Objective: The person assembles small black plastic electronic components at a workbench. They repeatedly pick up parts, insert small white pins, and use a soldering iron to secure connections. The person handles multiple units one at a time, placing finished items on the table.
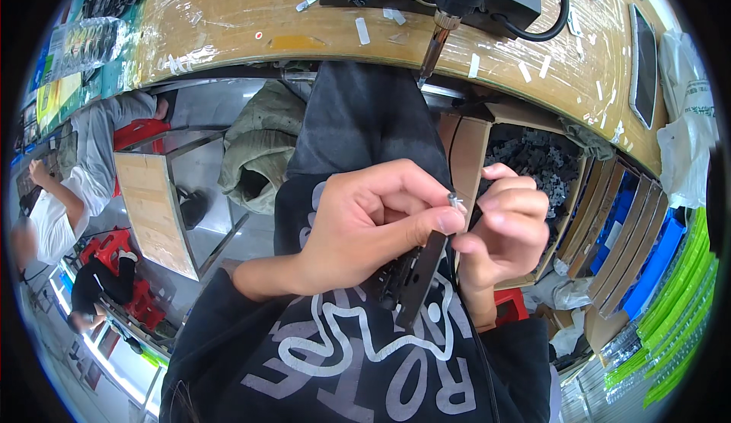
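Note:
My left hand (365, 225) is closed in front of my chest, thumb against forefinger. It holds a flat black oblong plastic piece (419, 282) that hangs below the thumb, tilted, with a small hole in its face. More black parts, hard to make out, sit behind this piece. A tiny silvery cylindrical tip (454, 199) sticks out between the thumb and forefinger. Close to it on the right, my right hand (510, 225) is raised with its fingers bent and apart, the thumb near the black piece's upper end; nothing shows in it.
Ahead, a screwdriver-like tool (438, 42) points down at the edge of the wooden bench (228, 12), before a black box (487, 0). A dark-screened tablet (643, 65) lies at right. Below the bench, a carton holds many small black parts (525, 164). Other people sit at far left.

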The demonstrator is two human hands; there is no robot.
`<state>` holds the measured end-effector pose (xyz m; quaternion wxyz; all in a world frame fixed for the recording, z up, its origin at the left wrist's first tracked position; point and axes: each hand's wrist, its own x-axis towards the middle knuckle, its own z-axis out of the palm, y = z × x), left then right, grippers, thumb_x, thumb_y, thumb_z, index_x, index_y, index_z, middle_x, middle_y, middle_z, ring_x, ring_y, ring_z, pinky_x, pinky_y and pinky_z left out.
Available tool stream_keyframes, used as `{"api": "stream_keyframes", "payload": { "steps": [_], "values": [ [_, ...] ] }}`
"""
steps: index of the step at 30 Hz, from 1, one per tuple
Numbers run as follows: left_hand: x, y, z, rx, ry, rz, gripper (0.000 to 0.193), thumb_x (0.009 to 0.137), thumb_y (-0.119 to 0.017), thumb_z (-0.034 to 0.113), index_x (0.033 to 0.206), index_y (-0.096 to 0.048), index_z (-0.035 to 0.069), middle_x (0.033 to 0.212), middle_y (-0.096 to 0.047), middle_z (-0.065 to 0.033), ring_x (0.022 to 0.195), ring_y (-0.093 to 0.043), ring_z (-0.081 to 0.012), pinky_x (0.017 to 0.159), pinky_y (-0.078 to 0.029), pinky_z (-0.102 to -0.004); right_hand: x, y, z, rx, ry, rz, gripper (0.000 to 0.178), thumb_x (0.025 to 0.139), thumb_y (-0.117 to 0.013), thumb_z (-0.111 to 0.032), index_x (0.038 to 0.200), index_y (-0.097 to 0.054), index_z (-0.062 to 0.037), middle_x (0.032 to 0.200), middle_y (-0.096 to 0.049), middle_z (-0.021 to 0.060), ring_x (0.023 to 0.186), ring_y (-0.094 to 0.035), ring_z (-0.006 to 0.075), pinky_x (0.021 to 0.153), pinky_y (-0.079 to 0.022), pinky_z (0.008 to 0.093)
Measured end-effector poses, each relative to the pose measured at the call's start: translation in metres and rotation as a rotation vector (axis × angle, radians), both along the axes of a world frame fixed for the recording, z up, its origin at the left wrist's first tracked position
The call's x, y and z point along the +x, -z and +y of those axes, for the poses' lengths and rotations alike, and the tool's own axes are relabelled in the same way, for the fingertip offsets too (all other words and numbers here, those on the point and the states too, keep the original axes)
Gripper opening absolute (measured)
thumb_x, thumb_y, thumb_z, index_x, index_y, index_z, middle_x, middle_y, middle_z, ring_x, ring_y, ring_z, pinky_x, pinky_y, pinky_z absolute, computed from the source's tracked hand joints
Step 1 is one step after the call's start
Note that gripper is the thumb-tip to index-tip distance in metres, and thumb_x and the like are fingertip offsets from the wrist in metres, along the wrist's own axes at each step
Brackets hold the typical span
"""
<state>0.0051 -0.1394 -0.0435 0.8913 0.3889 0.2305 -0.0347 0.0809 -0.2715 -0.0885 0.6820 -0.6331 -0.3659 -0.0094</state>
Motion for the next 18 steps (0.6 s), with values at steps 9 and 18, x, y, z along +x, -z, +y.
{"api": "stream_keyframes", "payload": {
  "steps": [9,18],
  "values": [
    [-0.002,0.008,-0.010,0.083,-0.013,-0.141,0.008,0.078,-0.054,-0.001,0.082,-0.047,-0.003,0.069,-0.057,-0.0115,0.049,-0.054,-0.0107,0.035,-0.039,-0.0177,-0.010,-0.014,0.002,-0.211,0.190,-0.224,0.031,0.058,-0.071,-0.002,0.083,-0.056,-0.0133,0.077,-0.049,-0.0001,0.067,-0.047,0.0145,0.073,-0.042,0.0373],
    [-0.004,0.014,-0.016,0.223,-0.039,-0.161,0.009,0.083,-0.048,0.005,0.087,-0.045,-0.003,0.072,-0.054,-0.0114,0.048,-0.052,-0.0099,0.039,-0.041,-0.0182,-0.010,-0.010,0.003,-0.208,0.142,-0.181,0.029,0.059,-0.068,-0.001,0.083,-0.054,-0.0104,0.074,-0.050,0.0015,0.066,-0.047,0.0155,0.075,-0.042,0.0389]
  ]
}}
